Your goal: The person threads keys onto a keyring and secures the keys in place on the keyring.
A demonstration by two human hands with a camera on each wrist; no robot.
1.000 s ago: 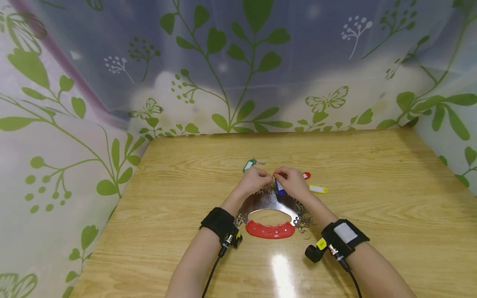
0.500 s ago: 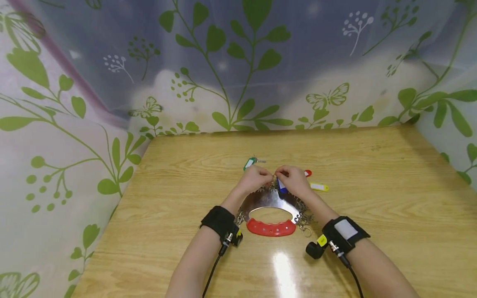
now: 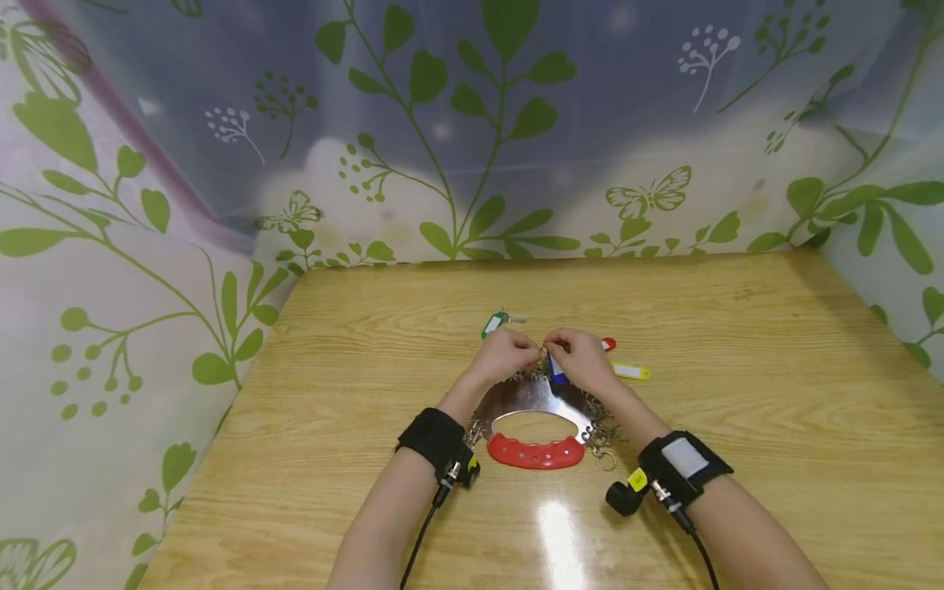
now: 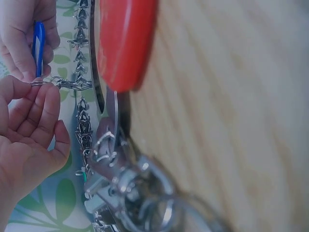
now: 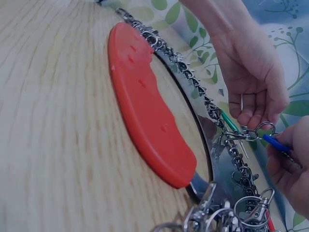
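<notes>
My left hand (image 3: 505, 356) pinches a small metal split ring (image 4: 39, 83) between thumb and fingers. Against it, my right hand (image 3: 583, 360) grips a blue key tag (image 5: 276, 143) right at that ring. A metal clip (image 5: 236, 137) links the ring to the rim of a curved steel plate (image 3: 527, 399). The plate lies on the table just below both hands. Its red plastic grip (image 3: 536, 454) faces me, and clips with rings hang all round its edge. Fingers partly cover the blue tag in the head view.
Beyond my left hand lies a green key tag (image 3: 494, 324) with a key (image 3: 518, 319). Next to my right hand are a red tag (image 3: 608, 344), partly hidden, and a yellow tag (image 3: 631, 372). A patterned curtain (image 3: 472, 147) rises behind the wooden table (image 3: 354, 344).
</notes>
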